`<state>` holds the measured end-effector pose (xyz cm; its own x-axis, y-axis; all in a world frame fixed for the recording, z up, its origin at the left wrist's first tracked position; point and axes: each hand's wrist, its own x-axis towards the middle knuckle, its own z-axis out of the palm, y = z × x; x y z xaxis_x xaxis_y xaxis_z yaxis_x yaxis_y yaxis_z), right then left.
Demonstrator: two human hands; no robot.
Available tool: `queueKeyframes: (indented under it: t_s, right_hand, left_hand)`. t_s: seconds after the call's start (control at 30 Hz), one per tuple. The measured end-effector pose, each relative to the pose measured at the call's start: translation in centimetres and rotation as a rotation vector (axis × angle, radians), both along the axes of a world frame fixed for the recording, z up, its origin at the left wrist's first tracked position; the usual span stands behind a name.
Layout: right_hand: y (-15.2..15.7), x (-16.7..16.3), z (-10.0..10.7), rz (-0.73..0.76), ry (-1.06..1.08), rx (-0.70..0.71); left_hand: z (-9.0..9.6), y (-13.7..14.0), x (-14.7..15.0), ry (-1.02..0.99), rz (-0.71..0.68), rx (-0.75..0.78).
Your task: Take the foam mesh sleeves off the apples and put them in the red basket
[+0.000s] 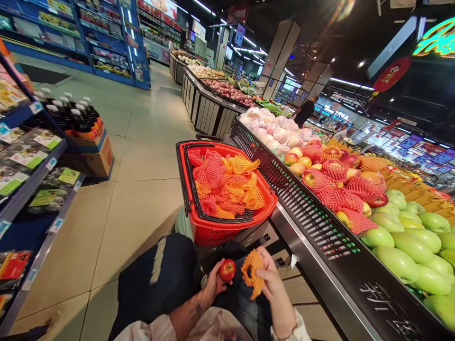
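A red apple (pixel 227 271) rests in my left hand (pixel 214 284), its fingers wrapped round the fruit from the left and below. Pinched in my right hand (pixel 270 279) is an orange foam net sleeve (pixel 251 274), hanging apart from the apple with a hole showing through it. Both hands are above my lap. Just beyond them stands a red shopping basket (pixel 220 232), heaped with pink and orange foam net sleeves (pixel 227 184).
To the right runs a display stand with a black perforated edge (pixel 302 203), bearing netted apples (pixel 334 175), green fruit (pixel 401 255) and wrapped pink fruit (pixel 273 128). At left are a shelf rack (pixel 53 161) and boxed dark bottles (pixel 80 121). Tiled floor (pixel 142 189) lies between.
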<state>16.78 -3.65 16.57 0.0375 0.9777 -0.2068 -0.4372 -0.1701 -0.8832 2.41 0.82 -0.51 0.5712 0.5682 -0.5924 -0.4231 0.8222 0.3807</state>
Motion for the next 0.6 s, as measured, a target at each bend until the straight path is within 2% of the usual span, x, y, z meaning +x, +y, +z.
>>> queueKeyframes:
  t_s: [0.07, 0.13, 0.2, 0.27, 0.4, 0.5, 0.6]
  right_hand:
    - [-1.1, 0.3, -4.5, -0.227, -0.032, -0.183]
    - [-1.7, 0.5, -7.9, -0.306, -0.068, -0.27]
    - [-1.8, 0.5, -9.8, -0.334, -0.109, -0.29]
    - [-1.3, 0.1, -10.5, -0.346, -0.162, -0.261]
    - [0.8, -1.8, -10.7, -0.281, -0.28, -0.144]
    - [2.0, -3.4, -10.8, -0.227, -0.377, -0.065]
    - [1.9, -4.2, -10.8, -0.181, -0.476, 0.0]
  left_hand:
    - [0.2, 0.1, -0.1, 0.009, 0.021, -0.023]
    - [0.6, 0.1, -0.2, 0.009, 0.031, -0.027]
    - [1.0, 0.0, -0.4, -0.003, 0.048, -0.01]
    - [1.4, -0.1, -0.5, -0.016, 0.064, 0.017]
    - [1.9, -0.1, -0.7, -0.017, 0.108, 0.021]
    - [1.8, 0.1, -1.0, 0.0, 0.132, 0.001]
    - [1.6, 0.4, -1.3, 0.006, 0.121, 0.015]
